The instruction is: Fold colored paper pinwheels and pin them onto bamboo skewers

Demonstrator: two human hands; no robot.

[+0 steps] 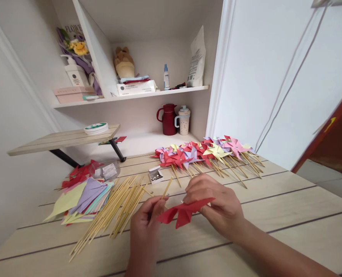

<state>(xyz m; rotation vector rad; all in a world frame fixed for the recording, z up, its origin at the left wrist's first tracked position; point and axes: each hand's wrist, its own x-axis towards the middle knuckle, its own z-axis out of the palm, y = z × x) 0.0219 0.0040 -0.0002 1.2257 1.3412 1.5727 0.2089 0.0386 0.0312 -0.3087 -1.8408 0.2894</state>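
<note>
My left hand (150, 219) is closed around a thin wooden stick (167, 187), whose upper end sticks out above the fingers. A small shiny bit shows near the fingertips, too small to name. Just to the right, my right hand (217, 204) pinches a red paper pinwheel (181, 213) from behind and above, with a tiny silvery pin at its middle by the fingertips. The pinwheel's left edge is close to my left fingers; whether they touch is hard to tell. Beyond my hands stands a small open box (155, 175) of metal pins.
Loose wooden sticks (110, 215) lie left of my hands, beside a stack of coloured paper sheets (90, 198). Finished pinwheels (217, 152) on sticks line the back right. A clear plastic container (109, 170) and a small raised shelf (69, 138) stand at the left.
</note>
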